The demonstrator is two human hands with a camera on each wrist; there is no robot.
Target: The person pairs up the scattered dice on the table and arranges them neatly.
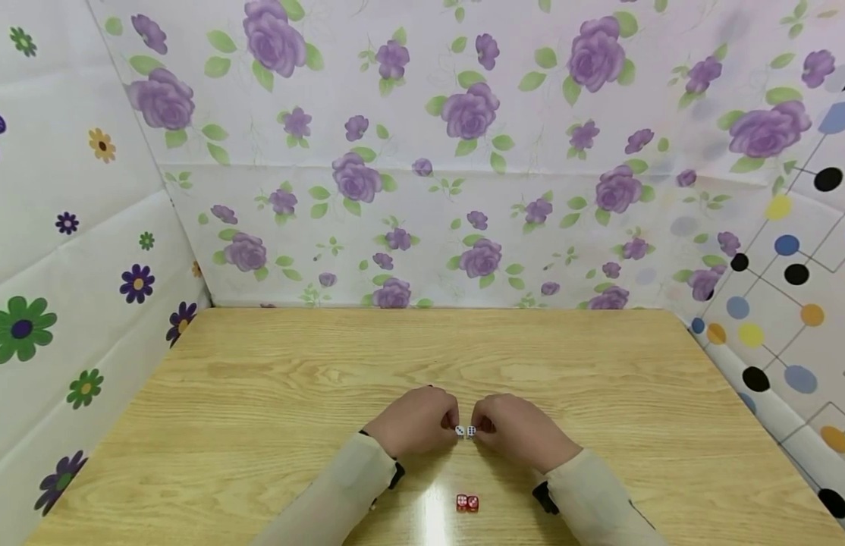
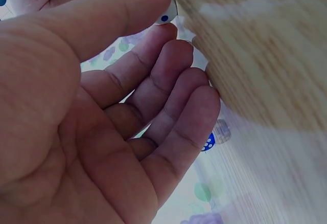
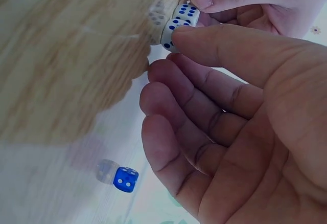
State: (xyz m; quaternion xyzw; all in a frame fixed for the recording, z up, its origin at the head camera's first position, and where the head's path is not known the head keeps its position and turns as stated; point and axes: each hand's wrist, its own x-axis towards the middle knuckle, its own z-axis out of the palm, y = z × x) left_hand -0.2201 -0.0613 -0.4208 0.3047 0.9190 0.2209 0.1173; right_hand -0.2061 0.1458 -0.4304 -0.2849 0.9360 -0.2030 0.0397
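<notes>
My left hand [image 1: 419,421] pinches a white die [image 1: 460,430] with blue pips between thumb and index finger. Facing it, my right hand [image 1: 519,431] pinches a second white die [image 1: 471,431] the same way. These two dice are side by side, low over the table, with a narrow gap between them in the head view. In the right wrist view, the right hand's thumb [image 3: 214,45] lies against its die, and the other fingers are bent below. Two red dice [image 1: 466,502] sit side by side on the table, nearer to me than the hands.
Beyond the fingers, a blue die [image 3: 125,179] with white pips stands on the glossy wooden table [image 1: 272,356]; the left wrist view also shows a blue die [image 2: 208,142]. Flower-patterned cloth [image 1: 422,227] hangs at the back, with patterned cloths on both sides.
</notes>
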